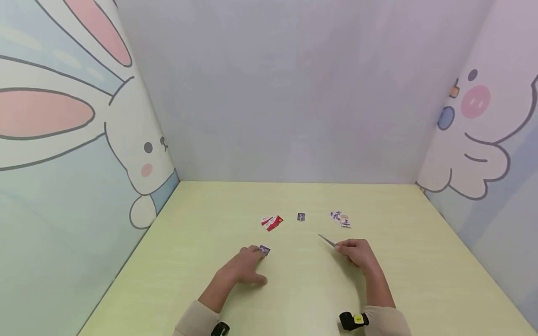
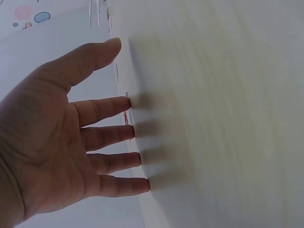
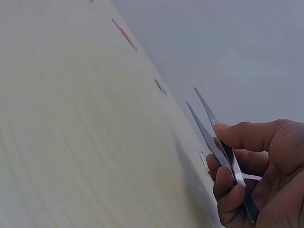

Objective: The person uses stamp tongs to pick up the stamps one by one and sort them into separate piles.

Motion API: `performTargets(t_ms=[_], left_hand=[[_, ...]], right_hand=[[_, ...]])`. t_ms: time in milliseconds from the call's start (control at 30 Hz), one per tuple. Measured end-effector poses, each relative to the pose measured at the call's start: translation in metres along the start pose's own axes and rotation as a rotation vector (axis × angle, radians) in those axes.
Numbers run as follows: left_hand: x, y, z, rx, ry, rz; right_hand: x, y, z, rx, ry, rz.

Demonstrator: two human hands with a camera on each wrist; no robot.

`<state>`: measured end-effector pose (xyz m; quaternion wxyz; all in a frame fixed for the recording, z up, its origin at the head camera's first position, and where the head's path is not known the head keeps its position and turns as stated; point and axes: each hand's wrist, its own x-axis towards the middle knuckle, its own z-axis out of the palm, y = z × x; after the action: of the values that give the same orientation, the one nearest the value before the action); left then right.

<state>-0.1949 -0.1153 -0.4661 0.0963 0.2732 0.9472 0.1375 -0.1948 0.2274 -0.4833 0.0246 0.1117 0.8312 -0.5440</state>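
Note:
My right hand (image 1: 357, 253) holds metal tweezers (image 1: 326, 240) above the table, points aimed forward and left. In the right wrist view, the thumb and curled fingers grip the tweezers (image 3: 205, 131), whose two tips stand apart with nothing between them. Palm down, my left hand (image 1: 245, 267) reaches over the table with its fingertips at a small dark card (image 1: 265, 250). Part of that card is hidden by the fingers. The left wrist view shows the left hand (image 2: 57, 133) with straight, spread fingers, their tips at the table surface and the thumb held apart.
Farther back lie several overlapping red and white cards (image 1: 275, 223), a single dark card (image 1: 301, 217) and a group of white cards with purple print (image 1: 345, 221). The pale yellow table (image 1: 302, 289) meets a plain back wall (image 1: 294, 93) and cartoon-printed side walls.

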Motion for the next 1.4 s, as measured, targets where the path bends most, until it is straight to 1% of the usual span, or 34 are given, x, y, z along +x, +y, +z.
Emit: performTargets(t_ms=[100, 233, 533, 833, 1167, 1267, 1400], left_hand=[[0.000, -0.001, 0.001, -0.004, -0.001, 0.006], [0.000, 0.000, 0.002, -0.008, -0.009, -0.002], [-0.002, 0.005, -0.002, 0.003, -0.017, -0.012], [0.003, 0.001, -0.001, 0.009, -0.023, -0.004], [0.008, 0.000, -0.003, 0.003, -0.040, -0.012], [0.009, 0.001, -0.004, -0.004, -0.041, -0.019], [0.008, 0.000, -0.003, -0.003, -0.051, -0.026]], right_hand=[[0.000, -0.002, 0.005, 0.007, -0.004, -0.003], [0.000, -0.003, 0.010, 0.009, -0.016, -0.010], [0.000, -0.005, 0.023, 0.012, -0.033, -0.005], [-0.001, -0.012, 0.030, -0.003, -0.051, -0.003], [0.001, -0.015, 0.041, -0.021, -0.083, -0.022], [0.003, -0.017, 0.045, -0.039, -0.092, -0.043], [0.003, -0.019, 0.052, -0.062, -0.108, -0.062]])
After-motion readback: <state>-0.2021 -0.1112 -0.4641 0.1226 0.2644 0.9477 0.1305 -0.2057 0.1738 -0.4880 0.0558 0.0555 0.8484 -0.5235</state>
